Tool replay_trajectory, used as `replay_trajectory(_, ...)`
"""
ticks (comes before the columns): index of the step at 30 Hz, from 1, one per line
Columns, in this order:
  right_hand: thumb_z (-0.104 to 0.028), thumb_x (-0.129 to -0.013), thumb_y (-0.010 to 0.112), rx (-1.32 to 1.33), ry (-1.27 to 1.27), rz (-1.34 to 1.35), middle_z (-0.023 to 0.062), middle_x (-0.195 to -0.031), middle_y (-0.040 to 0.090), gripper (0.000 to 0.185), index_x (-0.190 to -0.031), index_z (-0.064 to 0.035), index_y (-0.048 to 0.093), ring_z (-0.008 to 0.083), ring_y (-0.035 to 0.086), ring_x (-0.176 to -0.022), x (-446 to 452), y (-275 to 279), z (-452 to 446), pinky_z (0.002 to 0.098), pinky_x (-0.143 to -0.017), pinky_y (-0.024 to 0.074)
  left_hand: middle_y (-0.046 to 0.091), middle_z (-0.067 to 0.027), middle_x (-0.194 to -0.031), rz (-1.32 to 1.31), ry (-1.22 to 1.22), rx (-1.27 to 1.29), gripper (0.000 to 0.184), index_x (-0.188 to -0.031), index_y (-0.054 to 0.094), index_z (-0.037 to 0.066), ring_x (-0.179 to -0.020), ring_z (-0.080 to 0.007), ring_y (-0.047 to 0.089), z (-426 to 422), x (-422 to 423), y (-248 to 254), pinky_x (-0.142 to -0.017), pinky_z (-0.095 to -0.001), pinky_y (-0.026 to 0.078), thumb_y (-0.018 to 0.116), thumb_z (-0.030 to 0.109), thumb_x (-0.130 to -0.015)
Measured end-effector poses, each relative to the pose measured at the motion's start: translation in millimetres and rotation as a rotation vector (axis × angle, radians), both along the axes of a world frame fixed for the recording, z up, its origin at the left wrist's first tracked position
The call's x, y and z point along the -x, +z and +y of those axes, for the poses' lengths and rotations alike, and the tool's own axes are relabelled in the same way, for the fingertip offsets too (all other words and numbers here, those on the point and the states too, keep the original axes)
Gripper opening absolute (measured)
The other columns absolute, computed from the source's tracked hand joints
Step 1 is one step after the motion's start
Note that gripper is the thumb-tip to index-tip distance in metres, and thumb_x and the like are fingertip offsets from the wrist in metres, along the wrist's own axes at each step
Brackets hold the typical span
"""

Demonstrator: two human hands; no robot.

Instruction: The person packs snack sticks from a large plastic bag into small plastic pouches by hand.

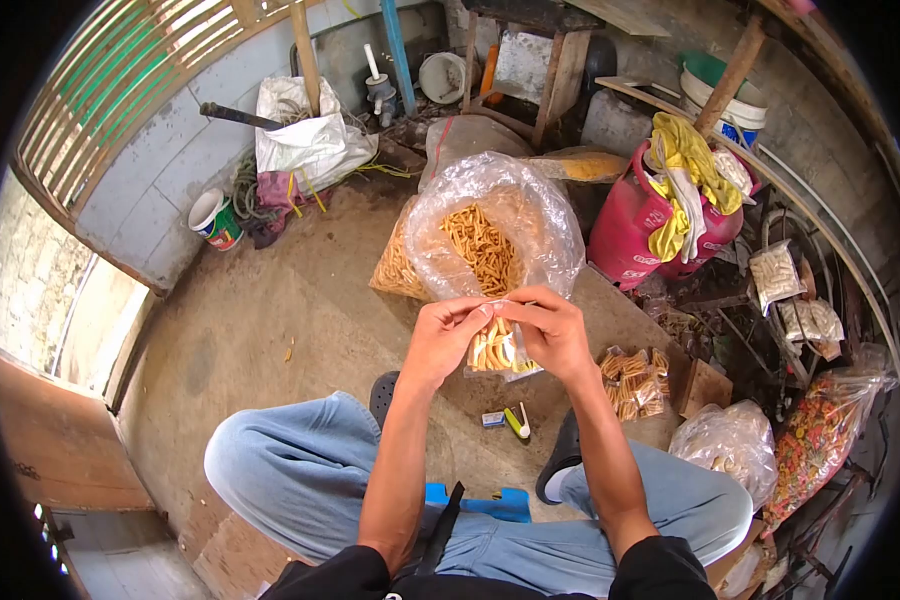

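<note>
My left hand and my right hand meet in front of me, fingertips pinched together at the top edge of a small clear plastic bag. Stick-shaped, golden-brown snacks show inside it, hanging below my fingers. Just beyond my hands stands a large clear plastic sack, its mouth spread wide, with many brown stick snacks inside. Several filled small packets lie in a pile to the right of my right hand. On the floor below are a small blue-and-white box and a green-and-white item.
Pink gas cylinders draped with yellow cloth stand at the right. Clear bags and a sack of colourful pieces sit nearer. At the back left are a white sack and a bucket.
</note>
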State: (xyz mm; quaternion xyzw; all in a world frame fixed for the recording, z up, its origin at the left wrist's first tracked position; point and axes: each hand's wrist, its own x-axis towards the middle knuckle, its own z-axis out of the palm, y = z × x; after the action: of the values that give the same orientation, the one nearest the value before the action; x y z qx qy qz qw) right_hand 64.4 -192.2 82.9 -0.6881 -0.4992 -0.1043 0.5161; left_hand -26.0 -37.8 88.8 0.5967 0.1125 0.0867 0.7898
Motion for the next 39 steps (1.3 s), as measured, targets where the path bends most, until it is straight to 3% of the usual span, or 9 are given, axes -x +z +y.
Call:
replay_trajectory(1,0.010,-0.074,0.061,-0.002,0.001,0.000,0.0083,-0.093,0.065,0.029,-0.099,-0.0049,0.068,0.0204,0.064,-0.079,0.3,0.0,-0.7,0.0283,-0.068,0.0512,0.065,-0.0022,-0.084,0.000,0.001,-0.002,0.019,-0.102,0.066,-0.003,-0.075,-0.0061,0.057,-0.2,0.0,0.0,-0.067,-0.0215,0.046,0.061,0.009,-0.089)
replay_trajectory(6,-0.008,-0.089,0.061,-0.107,0.096,0.941,0.0019,-0.085,0.065,0.014,-0.099,-0.0003,0.067,0.0066,0.057,-0.071,0.3,13.0,-2.4,0.0218,-0.059,0.0476,0.065,-0.0022,-0.084,-0.031,0.005,-0.206,0.017,-0.102,0.065,-0.002,-0.075,-0.0061,0.057,-3.7,0.0,-1.3,-0.067,-0.0213,0.047,0.059,0.008,-0.091)
replay_trajectory(16,-0.014,-0.084,0.068,0.260,0.048,0.943,0.0059,-0.077,0.067,0.020,-0.098,-0.0002,0.069,0.0087,0.056,-0.060,-6.7,8.9,-9.2,0.0239,-0.055,0.0462,0.065,-0.0048,-0.078,-0.079,0.046,-0.382,0.014,-0.097,0.064,-0.002,-0.073,-0.0088,0.059,-12.2,-4.6,-17.7,-0.067,-0.0246,0.048,0.057,0.008,-0.090)
replay_trajectory(18,-0.012,-0.084,0.066,0.336,-0.129,0.497,0.0126,-0.077,0.066,0.017,-0.096,-0.0009,0.068,0.0195,0.059,-0.061,1.3,10.6,-4.3,0.0311,-0.059,0.0467,0.063,-0.0007,-0.084,-0.013,0.054,-0.539,0.013,-0.096,0.062,-0.001,-0.076,-0.0066,0.056,-13.3,-3.9,-15.3,-0.067,-0.0223,0.046,0.054,0.008,-0.093)
replay_trajectory(21,-0.010,-0.084,0.062,0.275,-0.155,0.268,0.0169,-0.081,0.063,0.013,-0.092,-0.0007,0.065,0.0292,0.059,-0.067,2.7,5.2,-0.9,0.0364,-0.062,0.0459,0.060,0.0007,-0.081,-0.006,0.132,-0.565,0.013,-0.095,0.059,-0.001,-0.073,-0.0055,0.053,-19.6,-6.8,-17.1,-0.064,-0.0224,0.044,0.053,0.011,-0.093)
replay_trajectory(29,-0.008,-0.085,0.059,0.223,-0.154,0.389,0.0138,-0.078,0.061,0.010,-0.090,0.0002,0.061,0.0265,0.059,-0.071,8.0,0.4,-0.2,0.0334,-0.061,0.0457,0.056,-0.0003,-0.081,-0.070,0.044,-0.195,0.011,-0.095,0.055,0.004,-0.070,-0.0069,0.053,-17.2,-14.3,-46.5,-0.065,-0.0217,0.044,0.055,0.015,-0.092)
replay_trajectory(31,-0.009,-0.086,0.059,0.223,-0.159,0.403,0.0127,-0.077,0.061,0.011,-0.091,0.0004,0.061,0.0236,0.059,-0.069,10.5,-3.8,-1.0,0.0321,-0.061,0.0456,0.058,-0.0001,-0.080,0.043,0.017,0.086,0.010,-0.094,0.056,0.005,-0.068,-0.0061,0.056,-19.1,-12.6,-45.5,-0.057,-0.0237,0.051,0.055,0.015,-0.092)
replay_trajectory(36,-0.009,-0.087,0.059,0.170,-0.062,0.745,0.0110,-0.076,0.063,0.012,-0.092,-0.0002,0.064,0.0124,0.055,-0.065,0.0,-52.8,1.8,0.0285,-0.061,0.0459,0.059,-0.0014,-0.077,0.028,0.081,-0.063,0.009,-0.091,0.056,0.005,-0.063,-0.0072,0.056,-13.6,-16.2,-86.4,-0.052,-0.0267,0.054,0.056,0.014,-0.090)
replay_trajectory(39,-0.019,-0.088,0.059,0.069,-0.112,1.028,0.0125,-0.081,0.066,0.018,-0.091,-0.0023,0.065,0.0176,0.060,-0.068,-13.5,-86.4,-3.6,0.0304,-0.063,0.0473,0.058,0.0003,-0.076,0.080,0.139,-0.048,0.008,-0.086,0.057,0.003,-0.067,-0.0051,0.053,-15.3,-13.3,-90.7,-0.059,-0.0208,0.042,0.056,0.010,-0.089)
